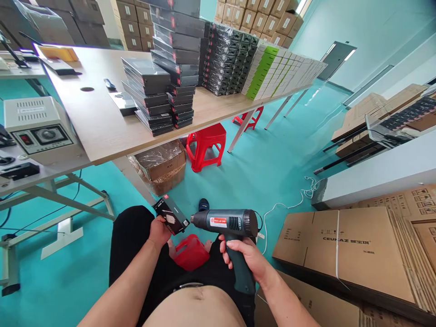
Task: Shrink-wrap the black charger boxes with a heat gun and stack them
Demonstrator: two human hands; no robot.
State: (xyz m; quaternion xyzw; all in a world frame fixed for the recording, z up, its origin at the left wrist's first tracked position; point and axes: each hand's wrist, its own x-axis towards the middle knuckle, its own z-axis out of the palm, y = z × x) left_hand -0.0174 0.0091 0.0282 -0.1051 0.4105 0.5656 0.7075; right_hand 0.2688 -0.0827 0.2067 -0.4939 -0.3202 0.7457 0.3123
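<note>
you seem partway through a heating job: the stacked dark boxes (148,86) on the table (85,118) look wrapped, one box (172,215) is in work, and how many remain can't be told. off the table's near edge, your left hand (160,231) pinches that tilted box, flat and black with a red corner mark, while your right hand (245,254) grips the heat gun (221,221).

Blk box (172,214) w/ white pic & red logo, tilted, lower ctr of frame. Dk heat gun (235,222) w/ red-white label just R of it, barrel approx. horiz., nozzle L, near box edge.
</note>
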